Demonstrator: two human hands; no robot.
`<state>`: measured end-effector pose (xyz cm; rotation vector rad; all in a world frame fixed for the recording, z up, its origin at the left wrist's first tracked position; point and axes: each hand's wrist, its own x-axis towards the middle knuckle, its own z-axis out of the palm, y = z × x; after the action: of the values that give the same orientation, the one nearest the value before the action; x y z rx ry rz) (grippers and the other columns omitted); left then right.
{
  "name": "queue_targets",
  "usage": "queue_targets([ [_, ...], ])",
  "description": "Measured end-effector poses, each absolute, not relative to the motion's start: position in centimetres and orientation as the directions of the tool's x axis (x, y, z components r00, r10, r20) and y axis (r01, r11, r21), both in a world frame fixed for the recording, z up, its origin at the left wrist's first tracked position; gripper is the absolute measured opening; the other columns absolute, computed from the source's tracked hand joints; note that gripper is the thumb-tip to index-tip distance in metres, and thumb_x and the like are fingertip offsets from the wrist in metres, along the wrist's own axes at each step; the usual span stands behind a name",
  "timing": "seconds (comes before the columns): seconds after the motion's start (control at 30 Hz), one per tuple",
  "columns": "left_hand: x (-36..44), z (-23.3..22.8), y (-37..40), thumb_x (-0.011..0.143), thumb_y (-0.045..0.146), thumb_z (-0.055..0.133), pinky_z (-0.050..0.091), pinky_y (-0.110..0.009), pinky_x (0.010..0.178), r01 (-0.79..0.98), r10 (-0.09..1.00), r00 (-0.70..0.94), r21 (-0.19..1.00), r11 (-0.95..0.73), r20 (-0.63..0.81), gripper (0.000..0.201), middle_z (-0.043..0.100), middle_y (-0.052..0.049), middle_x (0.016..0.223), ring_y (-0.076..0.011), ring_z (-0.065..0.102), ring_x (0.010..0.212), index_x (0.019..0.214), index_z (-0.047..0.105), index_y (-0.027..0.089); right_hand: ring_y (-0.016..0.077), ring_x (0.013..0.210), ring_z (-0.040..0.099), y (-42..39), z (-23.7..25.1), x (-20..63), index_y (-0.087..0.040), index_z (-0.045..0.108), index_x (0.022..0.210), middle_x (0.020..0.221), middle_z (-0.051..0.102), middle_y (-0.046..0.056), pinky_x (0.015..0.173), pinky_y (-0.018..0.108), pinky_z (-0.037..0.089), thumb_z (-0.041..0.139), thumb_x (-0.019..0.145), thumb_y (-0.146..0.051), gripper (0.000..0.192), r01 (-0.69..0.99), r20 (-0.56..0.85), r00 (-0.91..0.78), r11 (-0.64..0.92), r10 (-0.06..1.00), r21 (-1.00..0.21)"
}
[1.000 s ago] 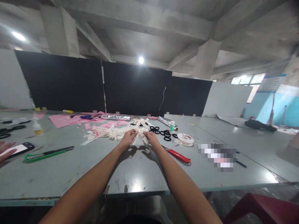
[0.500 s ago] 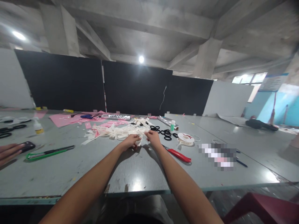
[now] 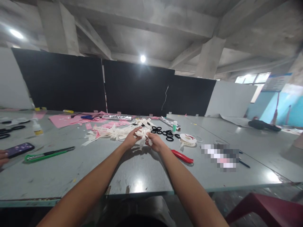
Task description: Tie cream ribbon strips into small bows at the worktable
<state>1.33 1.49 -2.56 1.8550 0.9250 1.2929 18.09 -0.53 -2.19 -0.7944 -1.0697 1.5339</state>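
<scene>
**Both hands pinched on a limp strip of cream ribbon**

The ribbon piece (image 3: 143, 134) sat between the two hands, lifted just off the grey table (image 3: 132, 170), at the near edge of a loose heap of similar cream ribbon strips (image 3: 111, 133). The left hand (image 3: 131, 140) had its fingertips closed on the strip's left side, and the right hand (image 3: 155, 143) was clenched on its right side, the two grips almost touching. How the strip was folded between them was too small to tell.

It looked like thin woven or satin ribbon: very light, soft and floppy, probably a little slick. It would likely sag wherever unsupported, so a firm fingertip pinch close to the working point, one hand on each side, seemed the best hold. It appeared in little danger of breaking, though it could crease or slip out of a loose pinch.

Beyond the grip lay a scatter of black rings (image 3: 165, 134), a small green-capped bottle (image 3: 174, 126) and a foil roll (image 3: 169, 123). To the right of the grip were a ribbon spool (image 3: 187, 139) and a red-handled tool (image 3: 182, 156). Well off to the left lay a green utility knife (image 3: 48, 154), and another person's hand (image 3: 2, 156) rested by a phone (image 3: 19, 149).
</scene>
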Motion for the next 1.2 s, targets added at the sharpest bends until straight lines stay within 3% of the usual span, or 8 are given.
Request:
queue_targets([
  [0.1, 1.2, -2.1, 1.5, 0.071, 0.038, 0.063, 0.047, -0.030, 0.075, 0.258, 0.764, 0.279, 0.721, -0.643, 0.581, 0.030, 0.062, -0.007, 0.107, -0.0206, 0.057, 0.093, 0.094, 0.067, 0.019, 0.0061, 0.044, 0.046, -0.7, -2.4, 17.7, -0.017, 0.056, 0.081, 0.058, 0.054, -0.005, 0.047, 0.019, 0.043, 0.065, 0.069, -0.019, 0.015, -0.308, 0.051, -0.322, -0.054, 0.945, -0.950],
  [0.23, 1.0, -1.6, 1.2, 0.075, 0.038, 0.059, 0.042, -0.037, 0.089, 0.382, 0.736, 0.276, 0.632, -0.674, 0.618, 0.020, 0.064, -0.007, 0.108, -0.0241, 0.053, 0.106, 0.075, 0.065, 0.019, 0.0080, 0.042, 0.048, -0.8, -2.8, 17.4, -0.016, 0.056, 0.073, 0.057, 0.056, -0.003, 0.042, 0.020, 0.038, 0.057, 0.069, -0.018, 0.005, -0.130, 0.056, -0.332, 0.013, 0.942, -0.991],
  [0.33, 1.0, -1.7, 1.0, 0.075, 0.036, 0.058, 0.042, -0.035, 0.087, 0.382, 0.743, 0.281, 0.639, -0.668, 0.608, 0.020, 0.065, -0.008, 0.108, -0.0247, 0.054, 0.105, 0.077, 0.065, 0.018, 0.0093, 0.040, 0.049, -1.0, -2.9, 17.1, -0.016, 0.057, 0.068, 0.056, 0.058, -0.002, 0.041, 0.020, 0.037, 0.052, 0.066, -0.014, 0.006, -0.021, 0.036, -0.328, 0.031, 0.944, -0.999],
  [0.53, 1.3, -1.8, 0.9, 0.073, 0.031, 0.054, 0.039, -0.025, 0.061, 0.377, 0.798, 0.292, 0.703, -0.602, 0.527, 0.016, 0.058, -0.001, 0.065, -0.0150, 0.053, 0.063, 0.071, 0.058, 0.016, 0.0101, 0.045, 0.054, -1.7, -2.0, 16.6, -0.014, 0.060, 0.071, 0.061, 0.064, 0.002, 0.046, 0.020, 0.041, 0.053, 0.068, -0.013, 0.007, 0.068, -0.043, -0.317, -0.022, 0.948, -0.997],
  [0.73, 1.3, -1.9, 0.8, 0.072, 0.032, 0.056, 0.035, -0.022, 0.052, 0.395, 0.868, 0.255, 0.774, -0.495, 0.425, 0.017, 0.053, 0.002, 0.058, -0.0099, 0.045, 0.048, 0.070, 0.055, 0.016, 0.0130, 0.046, 0.058, -2.0, -1.3, 17.6, -0.014, 0.059, 0.084, 0.071, 0.067, 0.007, 0.044, 0.024, 0.046, 0.050, 0.082, -0.046, 0.033, 0.015, -0.138, -0.223, -0.139, 0.965, -0.990],
  [0.9, 1.3, -2.7, 1.1, 0.068, 0.035, 0.061, 0.038, -0.024, 0.050, 0.348, 0.881, 0.314, 0.820, -0.454, 0.354, 0.030, 0.058, -0.001, 0.073, -0.0105, 0.048, 0.048, 0.090, 0.062, 0.015, 0.0142, 0.044, 0.057, -2.1, -1.5, 17.6, -0.014, 0.060, 0.083, 0.056, 0.061, 0.002, 0.042, 0.023, 0.045, 0.064, 0.070, -0.027, 0.019, 0.191, -0.103, -0.290, -0.048, 0.951, -0.981],
  [1.1, 0.7, -3.7, 2.3, 0.065, 0.028, 0.065, 0.043, -0.027, 0.068, 0.399, 0.848, 0.346, 0.754, -0.521, 0.402, 0.026, 0.065, -0.005, 0.079, -0.0178, 0.059, 0.074, 0.088, 0.068, 0.016, 0.0146, 0.037, 0.054, -1.8, -1.5, 17.6, -0.018, 0.059, 0.084, 0.047, 0.060, -0.001, 0.042, 0.024, 0.043, 0.056, 0.064, -0.014, 0.021, 0.396, -0.124, -0.196, -0.037, 0.973, -0.918],
  [1.2, 0.4, -4.2, 2.6, 0.066, 0.028, 0.064, 0.043, -0.027, 0.069, 0.447, 0.836, 0.409, 0.718, -0.533, 0.366, 0.024, 0.067, -0.005, 0.082, -0.0183, 0.058, 0.073, 0.087, 0.069, 0.017, 0.0151, 0.033, 0.052, -1.4, -1.8, 17.7, -0.017, 0.061, 0.083, 0.043, 0.057, -0.001, 0.042, 0.025, 0.040, 0.058, 0.066, -0.017, 0.018, 0.541, -0.069, -0.124, 0.009, 0.990, -0.841],
])
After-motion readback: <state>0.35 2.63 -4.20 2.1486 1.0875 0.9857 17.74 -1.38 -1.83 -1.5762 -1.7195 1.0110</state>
